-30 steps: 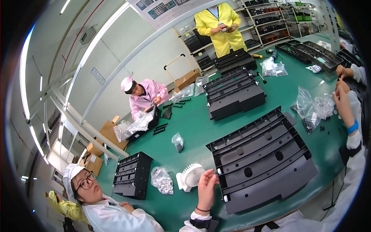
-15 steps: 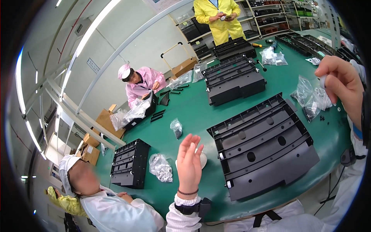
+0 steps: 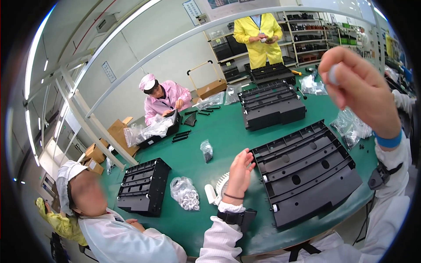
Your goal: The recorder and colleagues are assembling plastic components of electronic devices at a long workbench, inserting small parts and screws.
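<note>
White bit (image 3: 334, 74): pinched by the right hand's (image 3: 363, 90) fingers, high up on the right.
Pinch: the bit seems to be held ready; a steady hold is called for.
Left hand (image 3: 240, 175): fingers loose, nothing seen held; whether the black tray (image 3: 324, 193) is touched cannot be told.
White fan (image 3: 212, 193) on table (image 3: 188, 158): partly hidden by the left hand; the bit is blurred.

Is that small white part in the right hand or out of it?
In: the right hand pinches the small white part between thumb and fingers.
</note>
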A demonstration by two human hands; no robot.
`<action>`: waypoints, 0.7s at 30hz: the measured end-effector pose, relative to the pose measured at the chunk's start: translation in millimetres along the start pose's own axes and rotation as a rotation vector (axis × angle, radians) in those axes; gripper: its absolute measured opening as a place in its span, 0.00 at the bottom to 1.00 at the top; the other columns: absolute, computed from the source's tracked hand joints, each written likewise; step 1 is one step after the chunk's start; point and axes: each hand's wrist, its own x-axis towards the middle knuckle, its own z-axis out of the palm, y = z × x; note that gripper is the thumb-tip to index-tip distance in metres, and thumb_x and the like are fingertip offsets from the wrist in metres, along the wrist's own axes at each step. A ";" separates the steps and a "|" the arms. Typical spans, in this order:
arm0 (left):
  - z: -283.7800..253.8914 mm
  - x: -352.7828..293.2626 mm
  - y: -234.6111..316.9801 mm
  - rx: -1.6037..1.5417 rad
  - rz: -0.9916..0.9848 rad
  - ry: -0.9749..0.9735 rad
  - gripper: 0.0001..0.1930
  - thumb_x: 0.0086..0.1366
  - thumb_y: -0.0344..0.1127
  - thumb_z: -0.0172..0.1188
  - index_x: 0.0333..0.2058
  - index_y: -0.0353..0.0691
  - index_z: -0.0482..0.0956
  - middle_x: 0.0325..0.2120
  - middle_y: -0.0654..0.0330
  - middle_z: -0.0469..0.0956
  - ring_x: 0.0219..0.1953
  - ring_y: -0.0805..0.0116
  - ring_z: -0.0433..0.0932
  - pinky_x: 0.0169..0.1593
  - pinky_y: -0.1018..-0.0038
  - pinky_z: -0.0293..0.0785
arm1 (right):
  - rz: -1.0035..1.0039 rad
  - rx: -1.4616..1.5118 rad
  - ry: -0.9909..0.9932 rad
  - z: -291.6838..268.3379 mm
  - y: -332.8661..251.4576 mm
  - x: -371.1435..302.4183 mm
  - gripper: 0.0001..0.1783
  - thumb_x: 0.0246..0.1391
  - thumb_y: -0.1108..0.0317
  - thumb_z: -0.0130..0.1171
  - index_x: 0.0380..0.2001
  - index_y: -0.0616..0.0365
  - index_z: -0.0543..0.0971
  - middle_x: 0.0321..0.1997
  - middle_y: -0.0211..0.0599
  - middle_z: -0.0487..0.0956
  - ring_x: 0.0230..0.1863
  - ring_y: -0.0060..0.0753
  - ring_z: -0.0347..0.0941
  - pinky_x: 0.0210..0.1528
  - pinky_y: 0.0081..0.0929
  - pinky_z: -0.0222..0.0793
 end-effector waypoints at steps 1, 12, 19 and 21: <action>-1.3 1.9 -5.0 -0.021 -0.024 0.023 0.16 0.68 0.41 0.50 0.49 0.38 0.70 0.41 0.60 0.73 0.45 0.68 0.70 0.50 0.69 0.66 | -0.009 -0.012 -0.004 7.6 5.2 5.4 0.11 0.64 0.64 0.45 0.41 0.60 0.70 0.31 0.26 0.68 0.23 0.09 0.61 0.26 0.09 0.57; -4.4 1.8 -23.8 -0.004 -0.039 0.066 0.16 0.68 0.43 0.50 0.48 0.40 0.71 0.41 0.62 0.72 0.46 0.70 0.68 0.50 0.70 0.63 | 0.322 -0.038 -0.183 56.8 162.9 59.1 0.12 0.58 0.64 0.55 0.42 0.59 0.76 0.24 0.25 0.72 0.24 0.15 0.70 0.25 0.15 0.67; -5.9 2.6 -20.3 0.023 -0.074 0.033 0.18 0.69 0.43 0.48 0.51 0.39 0.69 0.45 0.61 0.71 0.47 0.69 0.67 0.50 0.70 0.64 | 0.513 -0.176 -0.259 79.6 224.2 44.3 0.13 0.57 0.65 0.52 0.42 0.61 0.73 0.27 0.28 0.73 0.25 0.19 0.70 0.28 0.19 0.67; -3.6 0.8 -18.7 0.022 -0.074 0.020 0.19 0.69 0.45 0.48 0.49 0.38 0.71 0.44 0.61 0.72 0.47 0.70 0.68 0.51 0.70 0.62 | 0.401 -0.394 -0.231 85.2 225.4 32.5 0.15 0.55 0.67 0.54 0.42 0.64 0.70 0.26 0.35 0.75 0.26 0.26 0.73 0.29 0.24 0.69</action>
